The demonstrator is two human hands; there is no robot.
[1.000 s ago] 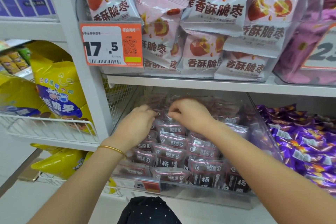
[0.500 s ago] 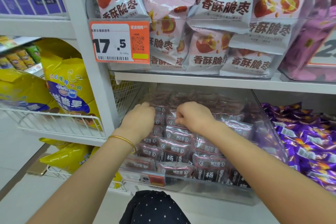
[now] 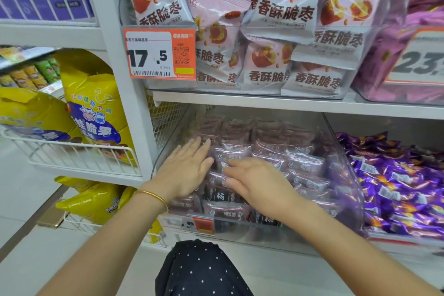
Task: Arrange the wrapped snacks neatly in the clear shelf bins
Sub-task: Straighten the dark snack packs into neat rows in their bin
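both hands are inside the clear bin (image 3: 288, 238), toward its left side. the left hand (image 3: 185, 170) lies flat on top of the wrapped snacks (image 3: 302, 166), fingers straight, near the bin's left wall. the right hand (image 3: 257, 182) is just beside it, closer to the bin's middle, with loose fingers laid over the packs. neither hand holds a pack.

i think the step is patting and pushing the packs so they lie in tidy rows. to do it well, press softly with flat palms and slide the packs toward the bin's back and left wall. do not squash them. tuck down any pack at the bin's front that sticks up.

the snacks are small, shiny, dark pink-brown packs with white words. they fill the bin in rows and overlap a bit, like roof tiles. they look light and slippery, so they may slide out of line.

above the bin sit pink bags (image 3: 283, 14). right of the bin lie purple sweets (image 3: 396, 187).
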